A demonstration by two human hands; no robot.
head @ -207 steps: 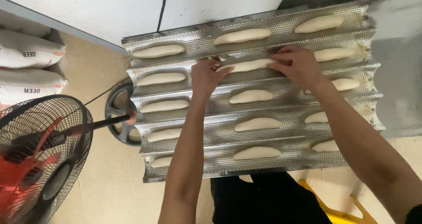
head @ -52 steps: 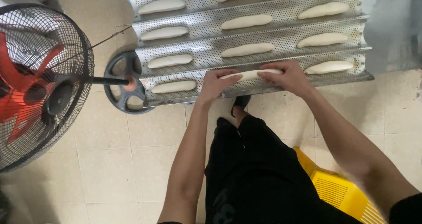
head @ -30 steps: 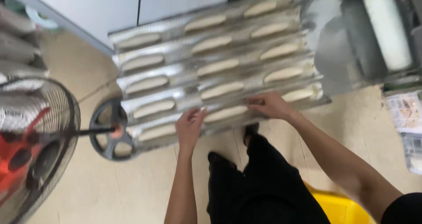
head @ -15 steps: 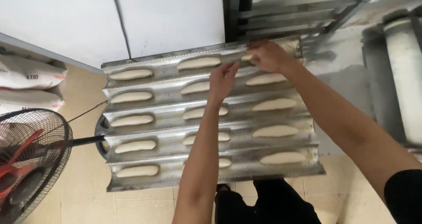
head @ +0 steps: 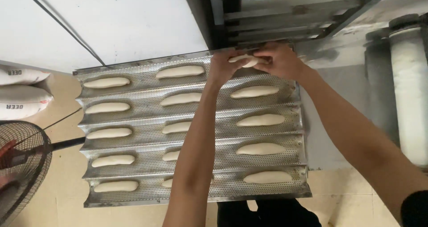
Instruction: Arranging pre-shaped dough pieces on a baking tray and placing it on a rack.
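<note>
Your left hand (head: pixel 227 66) and right hand (head: pixel 278 60) both grip one dough piece (head: pixel 243 60) at the tray's (head: pixel 147 115) far right corner; fingers hide most of it. Your left forearm covers the tray's middle dough pieces.

White wall panels (head: pixel 120 22) fill the upper left; a grey metal rack (head: pixel 290 13) stands beside them; beige floor tiles (head: pixel 62 209) below; a fan (head: pixel 20 169) at left.
</note>
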